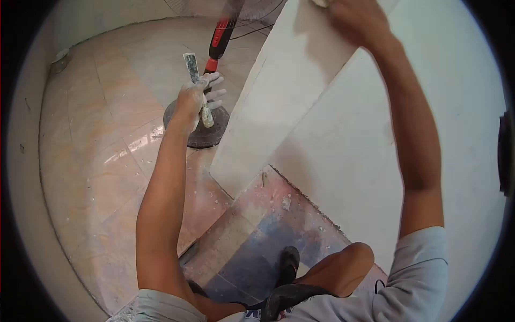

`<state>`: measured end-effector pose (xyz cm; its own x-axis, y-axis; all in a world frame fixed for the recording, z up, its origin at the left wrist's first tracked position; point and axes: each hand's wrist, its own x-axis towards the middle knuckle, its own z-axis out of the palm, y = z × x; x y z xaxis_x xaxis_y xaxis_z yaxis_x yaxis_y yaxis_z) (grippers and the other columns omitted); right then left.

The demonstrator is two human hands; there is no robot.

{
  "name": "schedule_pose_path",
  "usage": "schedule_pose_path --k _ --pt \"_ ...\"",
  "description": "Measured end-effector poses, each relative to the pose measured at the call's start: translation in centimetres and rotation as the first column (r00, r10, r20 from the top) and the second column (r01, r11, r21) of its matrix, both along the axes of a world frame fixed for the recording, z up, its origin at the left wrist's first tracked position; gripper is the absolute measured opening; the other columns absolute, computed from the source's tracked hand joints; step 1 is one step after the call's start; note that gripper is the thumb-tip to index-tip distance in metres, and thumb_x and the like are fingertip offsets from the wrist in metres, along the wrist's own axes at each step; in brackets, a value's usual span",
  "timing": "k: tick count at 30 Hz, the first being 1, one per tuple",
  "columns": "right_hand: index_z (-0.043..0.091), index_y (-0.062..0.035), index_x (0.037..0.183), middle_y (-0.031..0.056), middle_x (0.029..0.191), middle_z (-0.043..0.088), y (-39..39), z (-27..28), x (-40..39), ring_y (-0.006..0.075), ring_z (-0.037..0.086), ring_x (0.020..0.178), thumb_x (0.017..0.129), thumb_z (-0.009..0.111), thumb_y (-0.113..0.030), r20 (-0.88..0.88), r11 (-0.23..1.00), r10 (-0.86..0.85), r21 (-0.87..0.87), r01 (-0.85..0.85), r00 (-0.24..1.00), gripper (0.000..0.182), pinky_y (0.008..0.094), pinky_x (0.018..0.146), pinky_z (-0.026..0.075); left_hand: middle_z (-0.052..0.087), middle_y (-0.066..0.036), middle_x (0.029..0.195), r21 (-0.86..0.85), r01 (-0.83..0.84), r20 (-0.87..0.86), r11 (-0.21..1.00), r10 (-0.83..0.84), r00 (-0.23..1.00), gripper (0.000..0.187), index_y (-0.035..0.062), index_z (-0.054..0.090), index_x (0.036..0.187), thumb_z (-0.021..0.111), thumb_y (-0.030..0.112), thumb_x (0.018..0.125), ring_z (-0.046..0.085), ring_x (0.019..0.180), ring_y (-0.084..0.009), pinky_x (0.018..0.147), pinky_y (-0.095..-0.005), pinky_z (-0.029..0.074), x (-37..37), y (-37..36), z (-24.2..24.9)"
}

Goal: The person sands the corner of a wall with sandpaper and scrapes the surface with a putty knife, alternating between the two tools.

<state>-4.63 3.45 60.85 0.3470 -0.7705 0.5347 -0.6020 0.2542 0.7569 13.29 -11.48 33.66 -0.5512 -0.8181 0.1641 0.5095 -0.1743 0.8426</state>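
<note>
My left hand (197, 99), dusted white, holds a putty knife (207, 115) across the palm, its fingers partly stretched out. The knife's narrow, stained blade (190, 67) points up and away. My right hand (357, 21) is raised at the top edge, against the white wall (289, 70) near its corner. Its fingers curl round a small pale piece (321, 2), mostly cut off by the frame, whose kind I cannot make out. A shadow of the hand falls on the wall.
Behind my left hand stands a fan with a round black base (201, 137), a black and red pole (219, 40) and a wire cage (188, 6). White crumbs lie on the tiled floor (120, 177). A dark object (504, 153) is at the right wall.
</note>
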Motion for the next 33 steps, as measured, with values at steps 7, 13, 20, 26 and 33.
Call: schedule_pose_path --k 7,13,20,26,33 --pt "0.048 -0.0152 0.151 0.0008 0.162 0.040 3.0 -23.0 -0.7 0.0181 0.031 0.152 0.097 0.049 -0.027 -0.128 0.822 0.104 0.569 -0.013 0.986 0.055 0.0432 0.129 0.015 0.062 -0.016 0.138 0.013 -0.017 -0.202 1.000 0.019 0.979 0.045 -0.0032 0.050 0.141 0.044 0.028 0.109 0.068 0.109 -0.0281 0.089 -0.0397 0.058 -0.7 -2.0 0.2" --pt "0.041 -0.0169 0.156 0.0065 0.157 0.047 -1.1 -6.4 -0.4 0.0260 0.043 0.144 0.095 0.048 -0.018 -0.212 0.996 -0.047 0.058 0.060 0.976 0.061 0.0452 0.124 0.025 0.062 -0.018 0.137 -0.034 -0.042 -0.194 0.999 0.035 0.980 0.045 -0.0026 0.045 0.144 0.043 0.025 0.109 0.067 0.109 -0.0299 0.091 -0.0415 0.057 -0.2 -0.7 1.7" --pt "0.047 -0.0114 0.151 0.0058 0.158 0.045 -3.9 -20.5 -3.0 0.0230 0.032 0.151 0.095 0.049 -0.019 -0.119 0.972 0.132 0.211 -0.105 0.984 0.057 0.0486 0.128 0.016 0.062 -0.020 0.137 0.005 -0.105 -0.214 0.994 0.104 0.971 0.046 -0.0030 0.047 0.141 0.046 0.030 0.108 0.067 0.110 -0.0316 0.091 -0.0427 0.058 -0.4 -0.9 2.2" --pt "0.046 -0.0166 0.153 0.0010 0.157 0.046 -3.2 -16.7 -3.6 0.0192 0.036 0.148 0.096 0.051 -0.023 -0.095 0.954 0.121 0.285 -0.090 0.988 0.057 0.0441 0.128 0.018 0.063 -0.020 0.135 -0.065 -0.120 -0.202 0.991 0.105 0.974 0.046 -0.0035 0.054 0.139 0.043 0.031 0.109 0.068 0.110 -0.0285 0.093 -0.0404 0.056 0.3 -1.5 2.1" --pt "0.048 -0.0090 0.151 0.0065 0.157 0.045 -6.2 -16.6 -3.0 0.0268 0.031 0.151 0.094 0.053 -0.020 -0.021 0.994 0.091 0.070 -0.090 0.996 0.058 0.0489 0.127 0.018 0.064 -0.016 0.137 0.019 -0.174 -0.282 0.985 0.172 0.944 0.047 -0.0015 0.052 0.141 0.037 0.030 0.110 0.068 0.113 -0.0254 0.095 -0.0371 0.056 1.2 -2.3 2.4"
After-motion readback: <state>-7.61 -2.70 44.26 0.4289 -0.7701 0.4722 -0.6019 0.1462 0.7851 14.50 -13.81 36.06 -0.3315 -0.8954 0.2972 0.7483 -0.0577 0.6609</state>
